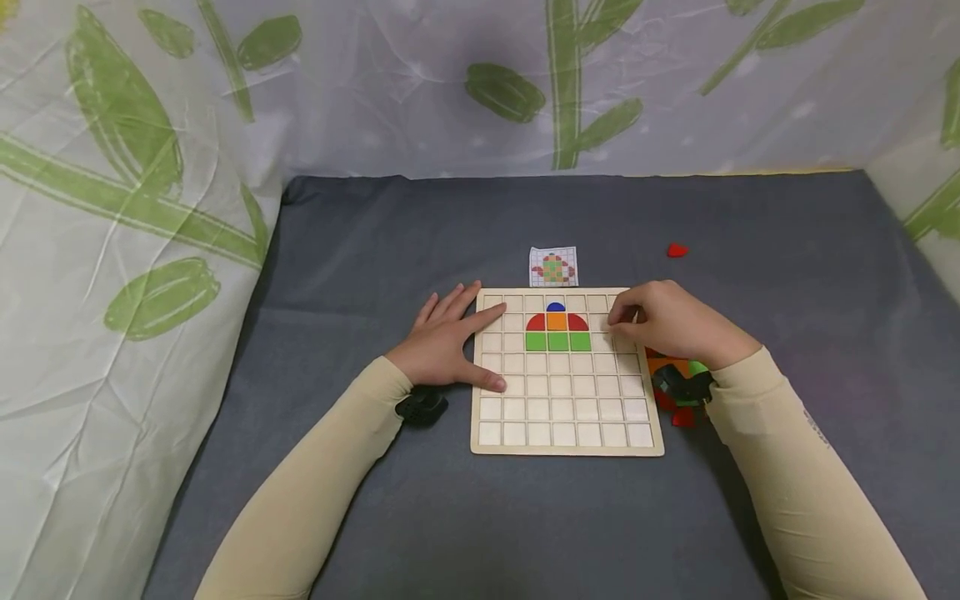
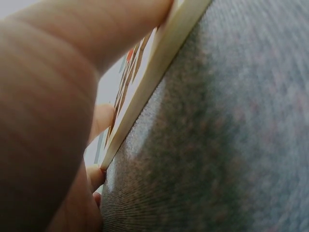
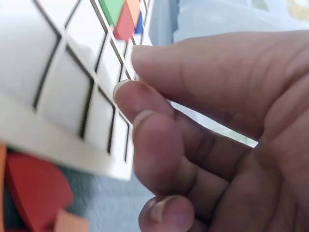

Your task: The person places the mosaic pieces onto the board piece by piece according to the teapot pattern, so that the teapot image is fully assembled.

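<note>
A wooden grid board (image 1: 491, 446) lies on the dark cloth. Its upper cells hold a blue half-round piece (image 1: 556, 307), an orange square (image 1: 557, 322) between two red quarter-rounds, and a row of green squares (image 1: 558, 342). My left hand (image 1: 442, 348) rests spread at the board's left edge, thumb and index finger over its cells. At the upper right cells is my right hand (image 1: 671, 321), its fingers curled. The right wrist view shows its thumb (image 3: 193, 67) and index fingertip close together by the grid, with no piece visible between them.
A small picture card (image 1: 553, 267) lies behind the board, and a red piece (image 1: 677, 250) sits farther right. Several red, orange and green pieces (image 1: 683, 417) lie beside the board's right edge, partly under my right wrist. Leaf-patterned sheeting (image 1: 420, 83) stands behind.
</note>
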